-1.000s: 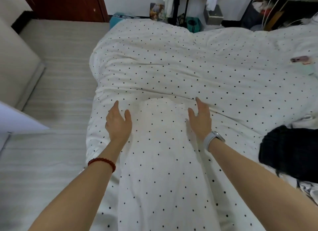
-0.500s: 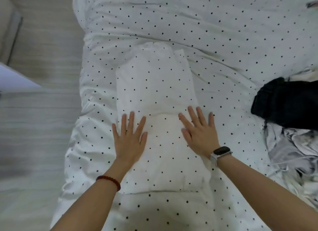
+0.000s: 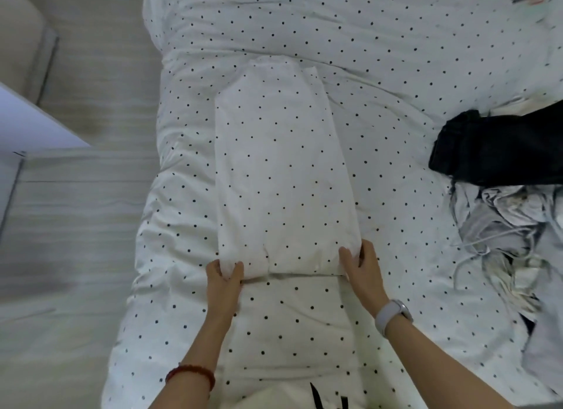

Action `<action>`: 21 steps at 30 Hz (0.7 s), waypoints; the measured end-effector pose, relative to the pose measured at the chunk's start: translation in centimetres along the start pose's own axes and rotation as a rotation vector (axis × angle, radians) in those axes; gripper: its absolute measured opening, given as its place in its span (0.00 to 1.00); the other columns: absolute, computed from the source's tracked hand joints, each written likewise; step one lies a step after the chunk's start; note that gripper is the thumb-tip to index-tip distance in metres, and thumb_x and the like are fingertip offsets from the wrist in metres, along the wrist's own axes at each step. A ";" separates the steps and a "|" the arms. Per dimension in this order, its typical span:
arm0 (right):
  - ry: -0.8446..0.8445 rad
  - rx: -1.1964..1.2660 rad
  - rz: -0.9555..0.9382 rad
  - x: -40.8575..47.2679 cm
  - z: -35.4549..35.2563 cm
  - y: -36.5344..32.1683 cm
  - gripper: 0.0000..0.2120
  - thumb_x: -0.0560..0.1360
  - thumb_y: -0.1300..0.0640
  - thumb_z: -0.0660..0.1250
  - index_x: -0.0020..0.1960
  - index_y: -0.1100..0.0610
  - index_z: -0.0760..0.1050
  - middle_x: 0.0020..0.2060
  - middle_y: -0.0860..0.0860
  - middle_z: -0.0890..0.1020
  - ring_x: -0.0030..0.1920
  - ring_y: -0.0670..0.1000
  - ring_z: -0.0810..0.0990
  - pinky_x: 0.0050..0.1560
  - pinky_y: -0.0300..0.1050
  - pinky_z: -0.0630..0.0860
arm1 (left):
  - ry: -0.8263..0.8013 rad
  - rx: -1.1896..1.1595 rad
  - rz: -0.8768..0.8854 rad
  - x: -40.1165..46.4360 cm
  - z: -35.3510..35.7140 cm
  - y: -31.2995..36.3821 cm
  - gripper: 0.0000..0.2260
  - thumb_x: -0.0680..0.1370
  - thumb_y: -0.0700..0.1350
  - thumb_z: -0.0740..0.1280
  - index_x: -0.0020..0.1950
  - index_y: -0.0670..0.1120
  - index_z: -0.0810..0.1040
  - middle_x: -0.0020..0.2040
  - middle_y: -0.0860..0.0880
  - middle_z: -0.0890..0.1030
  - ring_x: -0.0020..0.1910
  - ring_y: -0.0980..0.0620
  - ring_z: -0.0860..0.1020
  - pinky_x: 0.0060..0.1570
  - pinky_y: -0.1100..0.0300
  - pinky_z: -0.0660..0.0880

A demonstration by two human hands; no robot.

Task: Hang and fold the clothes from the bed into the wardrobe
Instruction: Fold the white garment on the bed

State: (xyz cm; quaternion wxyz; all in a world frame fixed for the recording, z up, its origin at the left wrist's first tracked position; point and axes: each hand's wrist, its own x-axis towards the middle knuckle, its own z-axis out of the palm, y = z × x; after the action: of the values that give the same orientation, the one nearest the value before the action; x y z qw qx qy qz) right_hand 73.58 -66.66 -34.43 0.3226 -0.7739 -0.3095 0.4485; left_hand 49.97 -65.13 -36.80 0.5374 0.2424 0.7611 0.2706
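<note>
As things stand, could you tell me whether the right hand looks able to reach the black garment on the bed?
Probably yes: the right hand grips the folded dotted garment, and only bare quilt lies between it and the black garment.

Folded garment (image 3: 283, 171): white cloth, black dots, matt, smooth with faint creases.
Bed cover (image 3: 380, 58): same dotted cloth, matt, padded, wrinkled.
Black garment (image 3: 499, 152): dark cloth, matt, thick-looking.
Grey garment (image 3: 502, 226): pale cloth, crumpled, slight sheen.
Floor (image 3: 76, 226): wood-grain finish, pale, smooth.
Bracelet (image 3: 190, 373): red beads, slightly glossy.
Watch band (image 3: 388, 312): pale, smooth, matt, rubber-like.
</note>
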 end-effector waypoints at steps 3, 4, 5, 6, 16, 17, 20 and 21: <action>0.040 0.108 0.031 -0.6 -0.6 -0.1 0.08 0.77 0.58 0.64 0.54 0.55 0.68 0.47 0.49 0.75 0.46 0.48 0.75 0.46 0.40 0.73 | -0.040 -0.251 -0.092 -0.2 -0.7 -0.1 0.13 0.78 0.43 0.64 0.60 0.42 0.66 0.57 0.42 0.74 0.51 0.46 0.76 0.45 0.58 0.77; 0.012 0.106 0.063 -0.7 -0.7 -0.1 0.05 0.77 0.58 0.64 0.50 0.56 0.69 0.44 0.51 0.75 0.43 0.50 0.74 0.44 0.42 0.73 | -0.082 -0.302 -0.136 -0.3 -0.9 -0.2 0.13 0.78 0.43 0.65 0.60 0.42 0.67 0.56 0.42 0.75 0.49 0.46 0.77 0.41 0.60 0.78; -0.043 0.069 0.104 -0.9 -0.6 -0.2 0.06 0.77 0.57 0.64 0.44 0.57 0.69 0.41 0.52 0.74 0.40 0.50 0.73 0.40 0.41 0.71 | -0.120 -0.310 -0.172 -0.3 -1.0 -0.2 0.13 0.78 0.43 0.65 0.61 0.41 0.68 0.56 0.42 0.75 0.48 0.46 0.78 0.38 0.62 0.79; -0.102 0.033 0.135 -1.1 -0.5 -0.1 0.11 0.77 0.56 0.64 0.40 0.59 0.66 0.37 0.53 0.71 0.37 0.51 0.70 0.37 0.41 0.68 | -0.131 -0.282 -0.189 -0.2 -1.0 -0.3 0.14 0.78 0.43 0.65 0.61 0.41 0.68 0.56 0.42 0.76 0.48 0.46 0.78 0.36 0.64 0.79; -0.059 -0.113 0.136 -2.3 -3.7 0.6 0.08 0.79 0.60 0.60 0.52 0.65 0.69 0.53 0.64 0.76 0.45 0.55 0.77 0.45 0.49 0.78 | -0.049 -0.094 -0.101 -1.7 -3.4 0.9 0.05 0.78 0.37 0.65 0.51 0.37 0.75 0.42 0.44 0.78 0.35 0.50 0.77 0.33 0.62 0.75; -0.070 -0.066 0.155 -2.6 -3.7 0.9 0.07 0.79 0.60 0.60 0.54 0.63 0.68 0.55 0.63 0.75 0.45 0.54 0.78 0.46 0.50 0.79 | -0.107 -0.140 -0.149 -1.8 -3.7 0.4 0.07 0.78 0.36 0.65 0.53 0.35 0.74 0.42 0.43 0.78 0.34 0.50 0.76 0.31 0.62 0.75; -0.071 0.170 0.224 -2.8 -3.6 1.3 0.21 0.77 0.59 0.64 0.66 0.60 0.61 0.58 0.59 0.73 0.47 0.54 0.79 0.52 0.51 0.77 | -0.261 -0.303 -0.250 -1.4 -4.1 0.0 0.07 0.78 0.40 0.65 0.54 0.40 0.70 0.41 0.42 0.75 0.33 0.49 0.74 0.34 0.58 0.73; -0.079 0.256 0.268 -2.6 -3.4 1.2 0.27 0.77 0.57 0.65 0.71 0.58 0.57 0.58 0.58 0.72 0.49 0.55 0.79 0.53 0.51 0.77 | -0.270 -0.329 -0.277 -1.0 -4.0 0.1 0.08 0.78 0.42 0.65 0.53 0.41 0.69 0.42 0.43 0.75 0.34 0.50 0.74 0.37 0.57 0.72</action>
State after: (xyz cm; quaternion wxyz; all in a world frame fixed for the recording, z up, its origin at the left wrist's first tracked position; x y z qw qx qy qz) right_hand 75.77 -70.11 -32.75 0.3436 -0.7426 -0.1564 0.5532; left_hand 46.52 -66.36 -34.95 0.6985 0.0788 0.6539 0.2799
